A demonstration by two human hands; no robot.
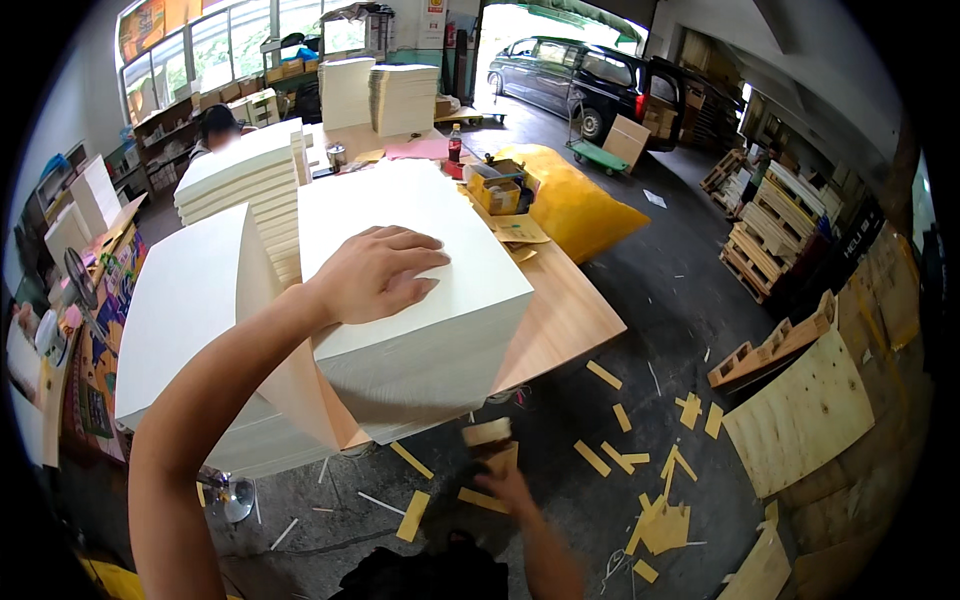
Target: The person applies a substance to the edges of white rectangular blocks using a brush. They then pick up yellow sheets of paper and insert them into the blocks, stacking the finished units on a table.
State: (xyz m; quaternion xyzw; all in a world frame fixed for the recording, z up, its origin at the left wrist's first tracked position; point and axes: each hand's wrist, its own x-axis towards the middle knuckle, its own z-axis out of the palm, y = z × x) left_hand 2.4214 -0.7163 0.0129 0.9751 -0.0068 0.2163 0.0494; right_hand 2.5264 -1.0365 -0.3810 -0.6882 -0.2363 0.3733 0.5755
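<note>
A tall stack of white paper sheets (420, 350) stands on a wooden tabletop (560, 320) in front of me. My left hand (380, 275) lies palm down on the top sheet, fingers stretched out and slightly spread. Low beside the stack's near face, my right hand (510, 485) is closed round a block-shaped wooden tool (488, 432). Motion blurs that hand, and the tool's exact kind cannot be made out. The tool looks apart from the paper. Just left of this stack is another big white stack (185, 300).
Further paper stacks (405, 98) stand behind, near a dark bottle (455, 145), a yellow box (497, 188) and a bulging yellow bag (575, 200). Yellow scraps (663, 525) litter the floor. Pallets (775, 235) lie at right; a black van (590, 80) stands beyond. Someone (215, 128) is behind the left stacks.
</note>
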